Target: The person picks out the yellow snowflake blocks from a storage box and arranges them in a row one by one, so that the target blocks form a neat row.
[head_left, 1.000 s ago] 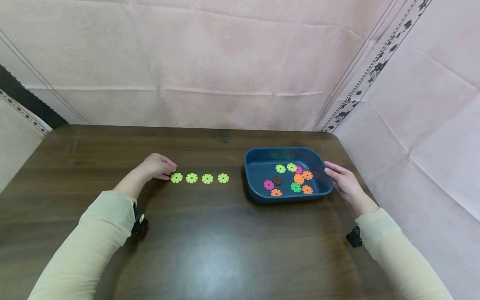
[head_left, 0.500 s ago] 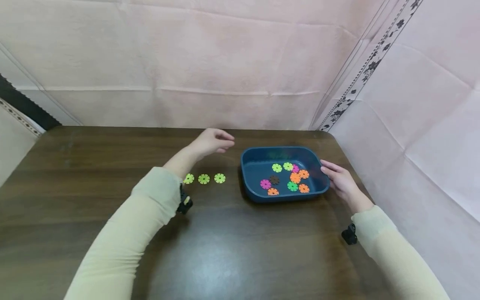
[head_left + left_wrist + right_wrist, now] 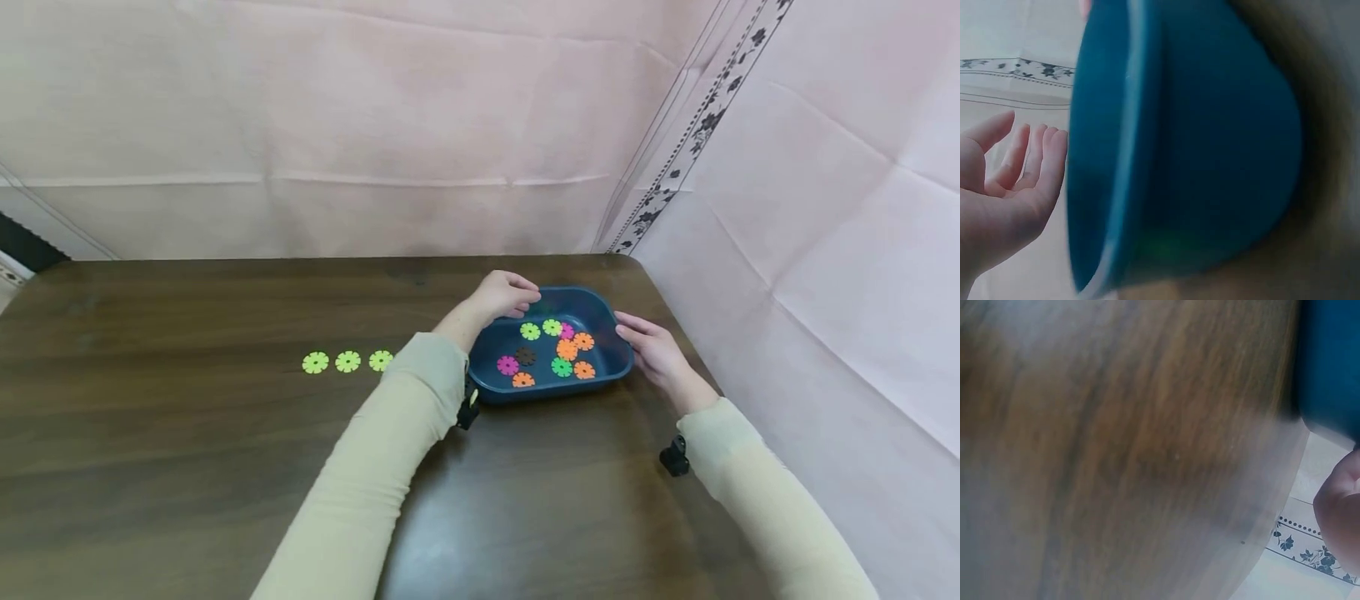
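A blue plastic tray (image 3: pixel 553 392) stands toward the right of the table, holding several notched flower-shaped discs: orange (image 3: pixel 567 349), magenta (image 3: pixel 507 365), green (image 3: pixel 561 367), brown (image 3: pixel 525 357) and yellow-green (image 3: pixel 530 331). My left hand (image 3: pixel 501 296) hovers over its back left corner. In the left wrist view that hand's fingers are loosely bent and the palm holds nothing. My right hand (image 3: pixel 656 350) grips the tray's right rim. Left of the tray, yellow-green discs (image 3: pixel 348 361) lie in a row, its right end behind the left sleeve.
The brown wooden table (image 3: pixel 187 467) runs back to a pale cloth wall (image 3: pixel 337 125). A second cloth wall (image 3: pixel 810 208) stands close along the right side, beside my right arm.
My left hand has left the left end of the disc row and travelled right to the tray. The right hand stays on the tray rim; the head view has turned slightly right.
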A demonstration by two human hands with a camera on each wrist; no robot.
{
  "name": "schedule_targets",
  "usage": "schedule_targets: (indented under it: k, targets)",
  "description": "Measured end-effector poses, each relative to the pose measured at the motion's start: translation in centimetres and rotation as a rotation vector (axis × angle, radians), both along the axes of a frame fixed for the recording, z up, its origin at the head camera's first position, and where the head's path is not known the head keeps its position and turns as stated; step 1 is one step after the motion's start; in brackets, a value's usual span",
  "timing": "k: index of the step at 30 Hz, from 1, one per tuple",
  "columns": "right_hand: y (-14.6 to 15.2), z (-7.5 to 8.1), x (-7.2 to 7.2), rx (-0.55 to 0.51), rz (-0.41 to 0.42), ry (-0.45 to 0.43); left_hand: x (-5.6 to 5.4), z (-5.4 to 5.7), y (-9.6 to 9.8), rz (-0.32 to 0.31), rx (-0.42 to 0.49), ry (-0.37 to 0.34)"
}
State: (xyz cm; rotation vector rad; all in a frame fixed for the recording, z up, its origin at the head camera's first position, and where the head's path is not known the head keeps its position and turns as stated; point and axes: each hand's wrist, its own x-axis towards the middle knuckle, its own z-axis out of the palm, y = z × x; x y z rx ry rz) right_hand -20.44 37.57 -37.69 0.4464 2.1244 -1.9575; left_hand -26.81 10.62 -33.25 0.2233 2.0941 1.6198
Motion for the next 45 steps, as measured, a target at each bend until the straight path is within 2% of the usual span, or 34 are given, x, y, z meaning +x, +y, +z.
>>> schedule_targets:
  k: [5,7,9,14,16,23,28,33,39,45]
  targets:
    - [-0.3,0.1,-0.3,0.018,0.009,0.012,-0.4,-1.4,1.3,0.086,0.025,-0.044]
    - [-0.3,0.0,-0.3,0.008,0.015,0.020,-0.4,-1.8,1.5,0.099,0.016,-0.062]
    - [-0.3,0.0,-0.2,0.002,0.019,0.027,-0.4,-2.3,1.7,0.066,-0.025,-0.069]
    - [0.1,-0.2,0.1,-0.006,0.009,0.022,-0.4,-3.4,2.4,-0.089,-0.193,-0.042]
    - [0.3,-0.3,0.1,-0.008,0.005,0.021,-0.3,-3.7,2.6,-0.117,-0.231,-0.026]
    - [0.3,-0.2,0.0,-0.016,0.003,0.016,0.0,-4.3,2.9,-0.147,-0.318,0.048]
    - [0.2,-0.1,0.1,-0.035,0.009,0.016,0.5,-4.6,3.1,-0.126,-0.380,0.121]
    - [0.3,-0.1,0.1,-0.037,0.019,0.021,1.0,-4.9,3.7,-0.116,-0.483,0.188]
    - [0.2,-0.2,0.0,-0.035,0.009,0.017,1.1,-5.0,4.2,-0.097,-0.546,0.203]
    - [0.3,-0.1,0.0,-0.040,0.005,0.019,1.0,-4.9,4.5,-0.138,-0.583,0.207]
